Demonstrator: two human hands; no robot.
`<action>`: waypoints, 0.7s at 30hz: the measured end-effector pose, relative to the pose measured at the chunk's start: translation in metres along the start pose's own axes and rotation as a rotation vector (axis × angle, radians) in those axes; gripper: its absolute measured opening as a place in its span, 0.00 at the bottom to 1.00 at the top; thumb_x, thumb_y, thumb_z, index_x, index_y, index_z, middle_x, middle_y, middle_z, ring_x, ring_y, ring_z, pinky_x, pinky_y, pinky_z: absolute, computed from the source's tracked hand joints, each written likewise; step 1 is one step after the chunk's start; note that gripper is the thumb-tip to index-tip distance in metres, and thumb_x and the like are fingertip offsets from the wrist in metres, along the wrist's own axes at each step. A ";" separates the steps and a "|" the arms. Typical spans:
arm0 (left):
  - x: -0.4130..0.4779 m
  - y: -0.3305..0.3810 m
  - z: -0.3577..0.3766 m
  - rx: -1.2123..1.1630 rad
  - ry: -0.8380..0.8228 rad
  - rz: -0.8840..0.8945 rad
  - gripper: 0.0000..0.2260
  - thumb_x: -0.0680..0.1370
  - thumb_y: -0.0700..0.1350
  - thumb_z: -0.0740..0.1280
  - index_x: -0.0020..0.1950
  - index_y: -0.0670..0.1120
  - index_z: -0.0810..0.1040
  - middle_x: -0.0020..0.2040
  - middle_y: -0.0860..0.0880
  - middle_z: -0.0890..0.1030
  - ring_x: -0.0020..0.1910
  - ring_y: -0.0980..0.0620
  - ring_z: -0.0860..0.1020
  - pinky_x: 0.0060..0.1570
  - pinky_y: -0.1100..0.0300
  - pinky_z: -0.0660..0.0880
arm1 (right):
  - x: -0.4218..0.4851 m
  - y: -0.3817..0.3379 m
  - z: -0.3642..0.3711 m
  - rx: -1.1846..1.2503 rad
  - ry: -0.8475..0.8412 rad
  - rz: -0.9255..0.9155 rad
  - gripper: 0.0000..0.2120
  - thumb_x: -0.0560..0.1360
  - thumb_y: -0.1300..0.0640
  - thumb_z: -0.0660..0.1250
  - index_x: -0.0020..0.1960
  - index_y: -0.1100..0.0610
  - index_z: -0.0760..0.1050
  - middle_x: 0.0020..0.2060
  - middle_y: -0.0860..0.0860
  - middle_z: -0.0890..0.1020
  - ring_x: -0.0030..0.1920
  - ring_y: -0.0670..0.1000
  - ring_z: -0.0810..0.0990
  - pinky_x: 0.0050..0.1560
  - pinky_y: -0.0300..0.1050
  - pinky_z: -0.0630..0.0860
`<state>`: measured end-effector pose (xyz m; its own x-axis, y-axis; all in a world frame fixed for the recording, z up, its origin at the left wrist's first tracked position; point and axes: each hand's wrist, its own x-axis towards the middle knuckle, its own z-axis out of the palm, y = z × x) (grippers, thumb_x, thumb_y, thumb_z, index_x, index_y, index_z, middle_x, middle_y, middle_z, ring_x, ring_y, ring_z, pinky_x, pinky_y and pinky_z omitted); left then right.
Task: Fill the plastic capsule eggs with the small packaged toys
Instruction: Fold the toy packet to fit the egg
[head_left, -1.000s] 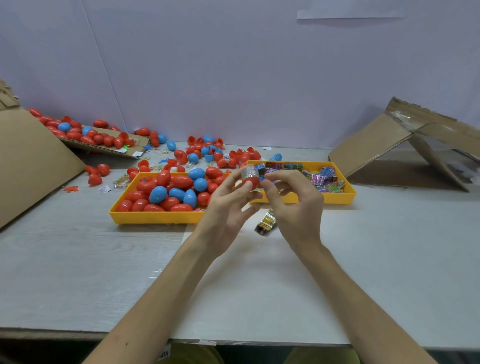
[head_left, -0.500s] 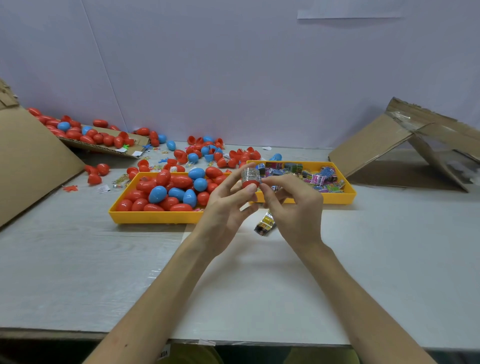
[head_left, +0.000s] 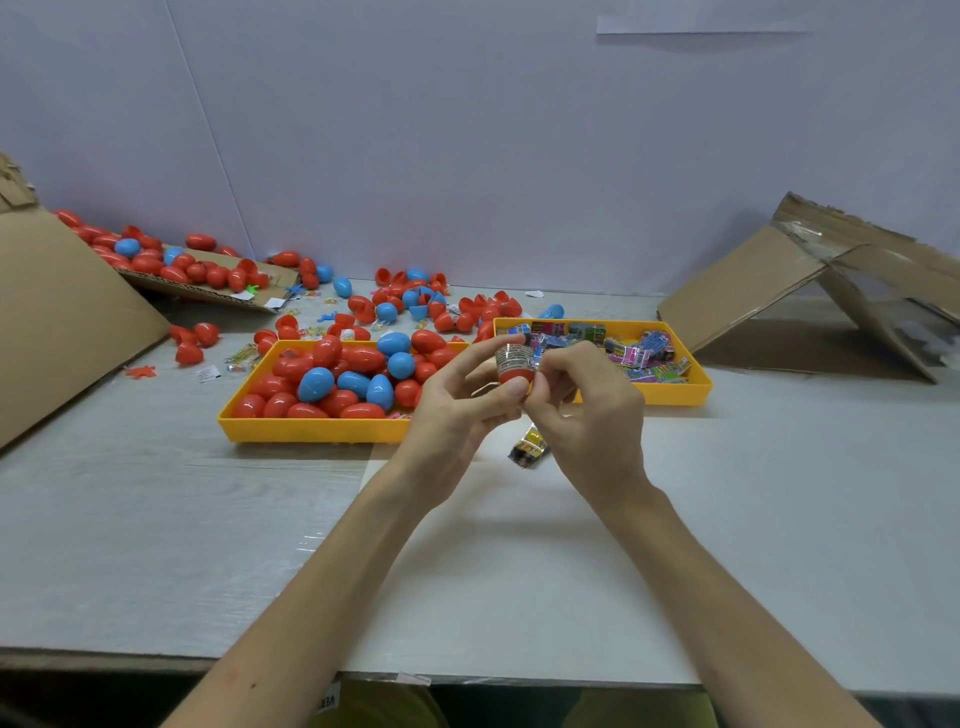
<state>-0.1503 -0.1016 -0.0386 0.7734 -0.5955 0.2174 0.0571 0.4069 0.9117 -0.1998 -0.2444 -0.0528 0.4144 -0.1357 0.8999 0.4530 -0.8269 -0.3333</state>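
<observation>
Head view — fingers (head_left: 472, 358) of left hand (head_left: 457, 410) and right hand (head_left: 587, 415) pinch red egg half (head_left: 516, 373) — upright, toy packet (head_left: 514, 356) poking up.

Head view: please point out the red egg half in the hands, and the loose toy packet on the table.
red egg half (head_left: 515, 373), head view, its red lower shell.
loose toy packet (head_left: 529, 447), head view, its middle.

Red and blue eggs (head_left: 332, 379) fill a yellow tray (head_left: 311, 430).
</observation>
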 end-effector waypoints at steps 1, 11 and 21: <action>0.000 0.000 0.000 -0.005 0.009 0.003 0.19 0.73 0.41 0.75 0.64 0.50 0.81 0.60 0.41 0.83 0.62 0.41 0.81 0.61 0.49 0.79 | 0.000 0.000 0.000 -0.006 -0.002 -0.002 0.02 0.75 0.66 0.67 0.43 0.63 0.76 0.37 0.53 0.76 0.36 0.47 0.72 0.39 0.32 0.69; 0.001 0.000 0.001 -0.120 0.020 0.024 0.19 0.77 0.40 0.71 0.68 0.46 0.77 0.60 0.40 0.83 0.59 0.42 0.83 0.54 0.54 0.80 | -0.001 -0.005 0.003 0.116 0.020 0.125 0.01 0.76 0.63 0.67 0.46 0.60 0.76 0.40 0.49 0.78 0.39 0.43 0.75 0.42 0.28 0.69; 0.001 0.004 0.000 -0.192 -0.047 -0.094 0.18 0.82 0.45 0.64 0.72 0.46 0.72 0.63 0.39 0.80 0.60 0.45 0.81 0.60 0.51 0.79 | 0.000 -0.004 0.003 0.058 -0.018 0.081 0.13 0.75 0.56 0.75 0.58 0.59 0.82 0.54 0.51 0.84 0.57 0.51 0.81 0.57 0.54 0.78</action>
<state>-0.1493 -0.1002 -0.0352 0.7289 -0.6670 0.1546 0.2504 0.4698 0.8465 -0.1992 -0.2389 -0.0521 0.4652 -0.1903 0.8645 0.4621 -0.7808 -0.4205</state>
